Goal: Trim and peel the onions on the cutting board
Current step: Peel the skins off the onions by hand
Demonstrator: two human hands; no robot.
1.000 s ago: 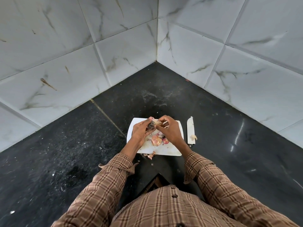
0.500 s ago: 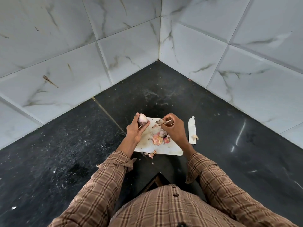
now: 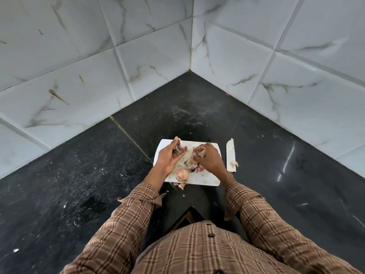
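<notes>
White marble-look wall tiles [image 3: 83,62] with grey veins meet in the far corner above a black speckled stone counter [image 3: 65,175], glossy on the right. Brown checked sleeves [image 3: 126,220] reach forward from the near edge. A white rectangular cutting board [image 3: 205,179] with rounded corners lies flat on the counter, littered with papery pink onion skins [image 3: 190,163] at its middle. The left hand [image 3: 167,159] holds a small onion [image 3: 180,146] over the board's far left part, thumb and curled fingers closed around it, its pale pink top showing past the fingertips. The right hand [image 3: 209,160] hovers over the skins, fingers bent; whether they pinch a scrap cannot be told. A round peeled onion [image 3: 182,174] sits near the board's near edge. Just right of the board lies a white knife [image 3: 230,155], a peel scrap on it.
</notes>
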